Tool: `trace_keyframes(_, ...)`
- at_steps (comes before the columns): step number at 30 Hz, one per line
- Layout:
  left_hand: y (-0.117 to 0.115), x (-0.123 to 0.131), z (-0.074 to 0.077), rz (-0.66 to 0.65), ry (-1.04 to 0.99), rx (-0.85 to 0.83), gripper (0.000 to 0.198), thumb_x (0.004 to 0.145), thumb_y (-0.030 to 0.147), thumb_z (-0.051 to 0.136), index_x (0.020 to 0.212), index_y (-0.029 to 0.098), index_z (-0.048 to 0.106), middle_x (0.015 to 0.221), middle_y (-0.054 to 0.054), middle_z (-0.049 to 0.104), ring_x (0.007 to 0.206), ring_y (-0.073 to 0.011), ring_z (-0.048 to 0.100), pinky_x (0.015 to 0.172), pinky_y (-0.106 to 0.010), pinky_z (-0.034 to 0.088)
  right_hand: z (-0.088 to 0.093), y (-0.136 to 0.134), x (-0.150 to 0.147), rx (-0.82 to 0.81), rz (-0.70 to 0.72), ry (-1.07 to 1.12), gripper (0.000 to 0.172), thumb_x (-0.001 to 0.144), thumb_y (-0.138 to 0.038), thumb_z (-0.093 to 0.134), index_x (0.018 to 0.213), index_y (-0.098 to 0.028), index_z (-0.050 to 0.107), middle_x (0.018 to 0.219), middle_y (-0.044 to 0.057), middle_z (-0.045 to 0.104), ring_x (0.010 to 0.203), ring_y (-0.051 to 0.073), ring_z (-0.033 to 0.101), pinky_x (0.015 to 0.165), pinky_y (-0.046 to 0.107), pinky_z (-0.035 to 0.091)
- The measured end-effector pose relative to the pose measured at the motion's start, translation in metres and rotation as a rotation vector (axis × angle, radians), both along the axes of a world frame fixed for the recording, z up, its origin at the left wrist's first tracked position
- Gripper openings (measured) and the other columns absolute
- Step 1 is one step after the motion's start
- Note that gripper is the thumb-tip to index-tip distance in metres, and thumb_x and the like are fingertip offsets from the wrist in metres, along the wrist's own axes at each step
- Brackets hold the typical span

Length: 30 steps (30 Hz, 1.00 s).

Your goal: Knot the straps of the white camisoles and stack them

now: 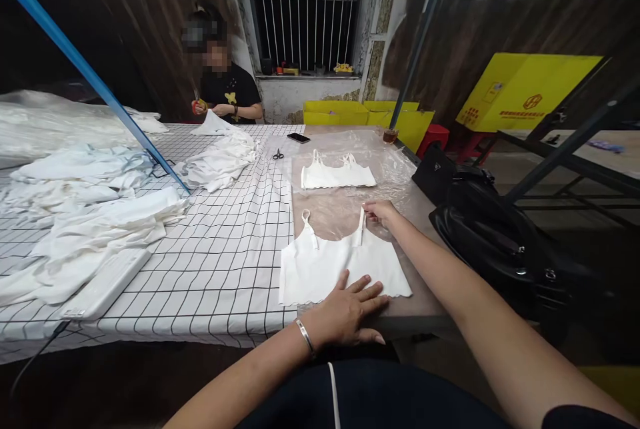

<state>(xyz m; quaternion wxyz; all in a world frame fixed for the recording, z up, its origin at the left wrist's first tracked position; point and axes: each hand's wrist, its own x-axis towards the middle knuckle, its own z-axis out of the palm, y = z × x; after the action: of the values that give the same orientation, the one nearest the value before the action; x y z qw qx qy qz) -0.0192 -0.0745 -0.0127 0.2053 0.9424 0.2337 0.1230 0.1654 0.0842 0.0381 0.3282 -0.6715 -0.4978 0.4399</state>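
The white top (335, 259) lies long axis left to right, its near hem (296, 301) under the flat left hand (344, 312) (unclenched); the right hand (381, 210), farther, pinches the right strap (361, 228).

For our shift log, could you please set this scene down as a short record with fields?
Left hand: the left hand, fingers spread over the lower edge of the near top
Right hand: the right hand, at the upper end of the near top's right strap
Beyond: the far top, laid flat
Left side: checked cloth bearing white piles
Small items: scissors, phone
Right side: a black bag
Across the table: a co-worker in a black shirt
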Motion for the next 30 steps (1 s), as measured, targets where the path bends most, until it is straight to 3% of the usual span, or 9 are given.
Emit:
trace_keyframes(3,-0.003,-0.024,-0.002,0.260,-0.100,0.080,0.052,0.092,0.051,0.049,0.134,0.021,0.049,0.139,-0.012,0.053,0.130,-0.0292,0.047,0.109,-0.050,0.034,0.007,-0.020,0.021,-0.017,0.016,-0.105,0.034,0.093,-0.037,0.058,0.119,-0.015,0.058,0.118,0.008,0.060,0.100,0.022,0.061,0.084,0.040,0.054)
trace_keyframes(8,0.002,-0.093,0.010,1.103,0.080,0.063,0.028,0.093,0.041,0.044,0.091,0.018,0.059,0.091,-0.012,0.064,0.087,-0.0260,0.060,0.075,-0.038,0.046,-0.003,-0.076,0.057,-0.098,0.113,-0.442,0.032,0.061,-0.038,0.083,0.065,-0.018,0.060,0.066,0.002,0.061,0.065,0.018,0.055,0.055,0.025,0.038)
trace_keyframes(11,0.007,-0.107,0.017,1.169,0.254,-0.052,0.029,0.086,0.047,0.057,0.080,0.018,0.054,0.088,-0.009,0.063,0.089,-0.0277,0.060,0.077,-0.039,0.043,-0.020,-0.108,0.062,-0.069,0.252,-0.593,0.033,0.058,-0.037,0.078,0.054,-0.020,0.050,0.055,-0.001,0.055,0.057,0.015,0.048,0.052,0.025,0.030)
trace_keyframes(13,0.010,-0.105,0.019,1.146,0.199,-0.153,0.023,0.085,0.036,0.059,0.072,0.019,0.049,0.082,-0.005,0.062,0.086,-0.0243,0.060,0.077,-0.036,0.042,-0.025,-0.119,0.060,-0.049,0.229,-0.416,0.035,0.060,-0.040,0.073,0.054,-0.021,0.045,0.052,-0.003,0.050,0.053,0.013,0.044,0.051,0.024,0.029)
trace_keyframes(16,0.019,-0.102,0.028,1.130,-0.159,-0.467,0.024,0.083,0.023,0.059,0.067,0.020,0.040,0.062,0.002,0.053,0.062,-0.0157,0.055,0.060,-0.027,0.040,-0.012,-0.119,0.060,-0.064,0.087,0.033,0.042,0.058,-0.048,0.072,0.061,-0.022,0.039,0.050,-0.006,0.045,0.049,0.011,0.041,0.047,0.023,0.030)
trace_keyframes(20,0.054,-0.115,0.067,0.967,-0.758,-0.981,0.029,0.076,0.025,0.071,0.080,0.021,0.042,0.056,0.007,0.051,0.045,-0.0092,0.048,0.043,-0.019,0.036,0.028,-0.088,0.068,-0.028,-0.082,0.431,0.042,0.053,-0.034,0.081,0.072,-0.023,0.045,0.060,-0.005,0.053,0.052,0.011,0.049,0.047,0.021,0.041)
trace_keyframes(23,0.109,-0.122,0.112,0.904,-0.908,-1.114,0.032,0.071,0.010,0.076,0.086,0.019,0.049,0.064,0.003,0.059,0.050,-0.0078,0.055,0.045,-0.016,0.042,0.055,-0.036,0.070,0.015,-0.138,0.518,0.031,0.059,-0.020,0.079,0.073,-0.022,0.051,0.062,-0.004,0.055,0.053,0.010,0.051,0.047,0.020,0.046)
trace_keyframes(27,0.207,-0.112,0.173,0.954,-0.945,-0.966,0.018,0.079,-0.003,0.064,0.084,0.013,0.057,0.075,-0.005,0.063,0.059,-0.0086,0.061,0.053,-0.017,0.050,0.090,0.059,0.066,0.155,-0.198,0.566,0.027,0.068,-0.009,0.072,0.068,-0.020,0.047,0.058,-0.005,0.053,0.050,0.008,0.051,0.043,0.017,0.045)
trace_keyframes(30,0.273,-0.098,0.204,0.940,-1.010,-0.726,0.014,0.083,-0.003,0.059,0.085,0.012,0.060,0.074,-0.003,0.062,0.059,-0.0048,0.058,0.057,-0.015,0.049,0.114,0.124,0.068,0.332,-0.247,0.575,0.032,0.071,-0.005,0.070,0.067,-0.020,0.041,0.060,-0.005,0.053,0.051,0.008,0.052,0.042,0.016,0.045)
